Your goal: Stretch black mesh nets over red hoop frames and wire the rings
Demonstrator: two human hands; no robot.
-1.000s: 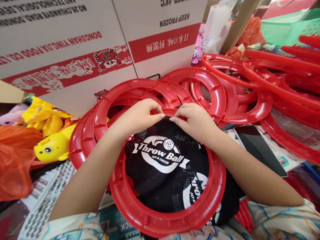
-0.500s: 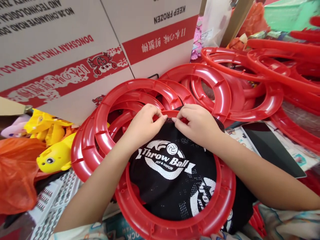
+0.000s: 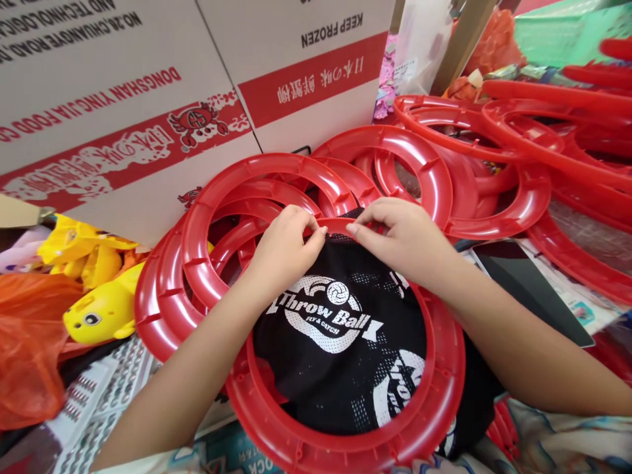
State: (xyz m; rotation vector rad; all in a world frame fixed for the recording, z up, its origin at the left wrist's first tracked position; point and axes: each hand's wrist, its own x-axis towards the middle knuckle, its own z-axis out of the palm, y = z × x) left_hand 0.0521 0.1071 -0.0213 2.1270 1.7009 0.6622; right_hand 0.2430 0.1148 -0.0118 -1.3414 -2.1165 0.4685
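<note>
A red plastic ring lies in front of me, with black printed fabric reading "Throw Ball" stretched across its opening. Fabric also spills out past the ring's right side. At the far rim, my left hand is closed in a pinch on the fabric edge, thumb toward the middle. Just to its right, my right hand pinches the same edge against the rim, thumb pointing left. A short stretch of red rim and mesh shows between the two thumbs. The curled fingers of both hands are partly hidden.
More red rings are piled behind and to the right. A large printed carton stands at the back left. Yellow toys and an orange plastic bag lie left. A dark-screened tablet rests on the right.
My right hand has shifted slightly right and up along the rim, widening the gap between the thumbs. My left hand stays nearly in place. The view has moved a little.
</note>
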